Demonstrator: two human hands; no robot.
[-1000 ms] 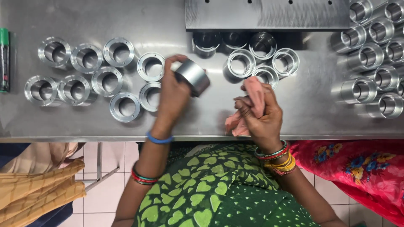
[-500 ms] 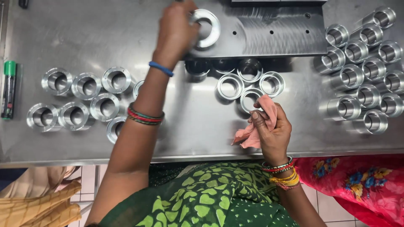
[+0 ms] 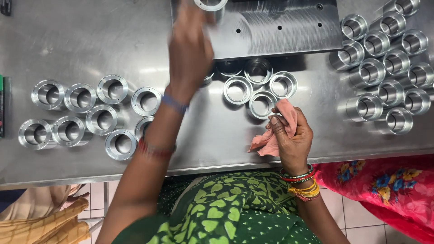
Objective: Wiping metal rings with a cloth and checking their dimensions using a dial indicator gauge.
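One ring (image 3: 210,4), pinched by the blurred left hand (image 3: 190,43), risked slipping onto the plate (image 3: 280,27) (right hand (image 3: 291,135) clutched a rag (image 3: 271,138)).

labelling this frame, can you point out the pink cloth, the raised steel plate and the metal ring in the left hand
pink cloth (image 3: 271,140), head view, lower folds
raised steel plate (image 3: 280,31), head view, bare top face
metal ring (image 3: 210,4), head view, rim above the left hand (image 3: 190,49)

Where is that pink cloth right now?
In the head view, the pink cloth is bunched in the person's right hand, just above the near edge of the steel table, right below the middle cluster of metal rings.
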